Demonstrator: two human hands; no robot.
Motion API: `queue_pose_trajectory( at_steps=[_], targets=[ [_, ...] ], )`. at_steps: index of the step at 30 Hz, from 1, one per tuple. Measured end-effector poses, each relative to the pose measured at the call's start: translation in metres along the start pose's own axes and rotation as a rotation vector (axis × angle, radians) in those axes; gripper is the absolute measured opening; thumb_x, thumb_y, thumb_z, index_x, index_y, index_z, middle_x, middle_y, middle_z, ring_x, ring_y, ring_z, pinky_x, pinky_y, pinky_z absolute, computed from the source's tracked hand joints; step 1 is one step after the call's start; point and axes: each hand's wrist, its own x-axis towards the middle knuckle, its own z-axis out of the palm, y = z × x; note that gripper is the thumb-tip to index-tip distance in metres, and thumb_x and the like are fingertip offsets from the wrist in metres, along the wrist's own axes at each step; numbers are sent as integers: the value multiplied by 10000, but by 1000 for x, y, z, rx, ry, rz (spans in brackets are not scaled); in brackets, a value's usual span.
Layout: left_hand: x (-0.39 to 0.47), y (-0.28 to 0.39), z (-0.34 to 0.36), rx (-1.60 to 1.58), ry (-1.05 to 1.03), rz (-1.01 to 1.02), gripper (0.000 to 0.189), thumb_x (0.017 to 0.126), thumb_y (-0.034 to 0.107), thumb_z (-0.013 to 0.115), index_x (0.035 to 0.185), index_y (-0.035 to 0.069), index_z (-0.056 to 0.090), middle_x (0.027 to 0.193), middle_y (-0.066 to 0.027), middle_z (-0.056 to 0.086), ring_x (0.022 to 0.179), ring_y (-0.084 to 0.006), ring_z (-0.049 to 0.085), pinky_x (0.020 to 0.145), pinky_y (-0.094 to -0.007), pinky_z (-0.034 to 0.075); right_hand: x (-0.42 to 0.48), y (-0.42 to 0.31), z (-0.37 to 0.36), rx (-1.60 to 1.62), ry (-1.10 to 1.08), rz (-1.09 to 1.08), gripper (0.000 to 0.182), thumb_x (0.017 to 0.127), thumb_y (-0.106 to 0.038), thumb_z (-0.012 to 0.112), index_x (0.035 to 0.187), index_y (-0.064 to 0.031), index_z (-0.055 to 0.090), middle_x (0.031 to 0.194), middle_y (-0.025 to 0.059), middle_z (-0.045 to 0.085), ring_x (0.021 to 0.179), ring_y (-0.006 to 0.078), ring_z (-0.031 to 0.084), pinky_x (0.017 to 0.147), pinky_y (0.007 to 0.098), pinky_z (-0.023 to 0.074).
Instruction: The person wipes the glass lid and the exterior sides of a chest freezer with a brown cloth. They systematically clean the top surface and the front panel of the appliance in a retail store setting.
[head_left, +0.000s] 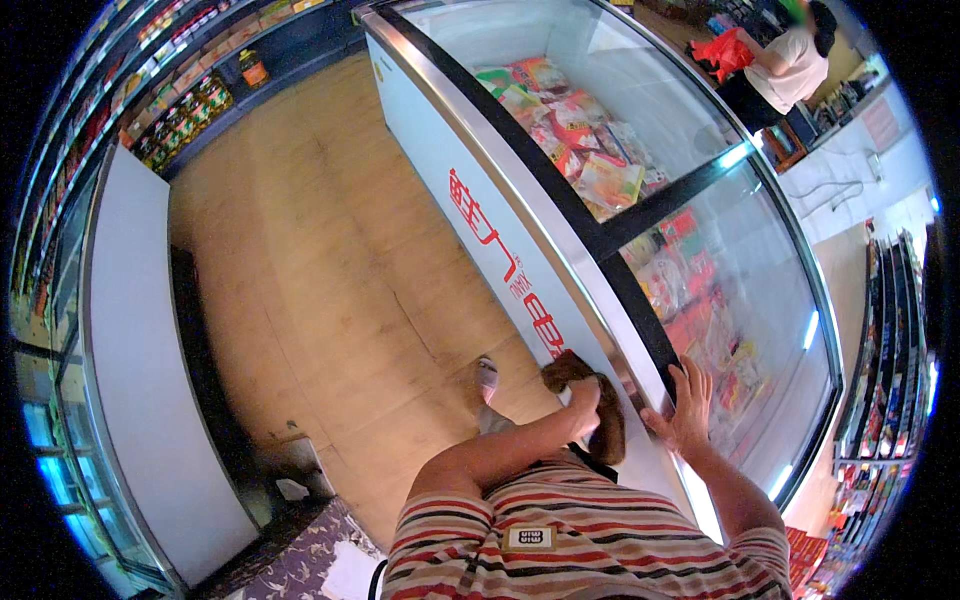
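My left hand (585, 407) reaches across my body and grips a bunched brown cloth (611, 435), which lies against the white front panel (480, 225) of a chest freezer. Part of the cloth is hidden behind the hand. Spread fingers of my right hand (686, 409) rest on the metal and black rim (555, 165) at the freezer's top edge, with nothing held in them. Under the glass top (757, 300) lie several bags of packaged frozen food (577, 127). Large red lettering marks the panel.
Beige floor (322, 247) runs between this freezer and a white-sided cabinet (135, 360) at left. Oil bottles (253, 69) stand on the far low shelf. Beyond the freezer, a person (787, 67) holds something red. Stocked shelves (885, 360) are at right.
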Motion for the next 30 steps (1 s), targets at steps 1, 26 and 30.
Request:
queue_pose_trajectory(
  at_steps=[1, 26, 30],
  targets=[
    [2, 15, 0, 63, 51, 104, 337, 876, 244, 345, 894, -2, 575, 815, -155, 620, 750, -305, 599, 704, -425, 487, 0, 0, 0, 24, -19, 19, 804, 676, -606, 567, 1169, 15, 431, 1285, 227, 339, 1166, 410, 319, 969, 533, 225],
    [132, 69, -121, 14, 111, -9, 651, 815, 620, 427, 1243, 131, 451, 1223, -83, 497, 1094, -271, 468, 890, -509, 379, -3, 3, -2, -1, -11, -88, 841, 728, -628, 495, 1274, -11, 325, 1293, 262, 338, 1210, 425, 313, 983, 599, 151],
    [69, 15, -77, -103, 178, -304, 570, 849, 579, 395, 1155, 111, 503, 1173, -82, 527, 1056, -281, 492, 872, -508, 391, 36, -4, -10, 57, 98, -265, 831, 757, -647, 442, 1284, -17, 319, 1304, 251, 338, 1215, 418, 312, 988, 595, 148]
  ],
)
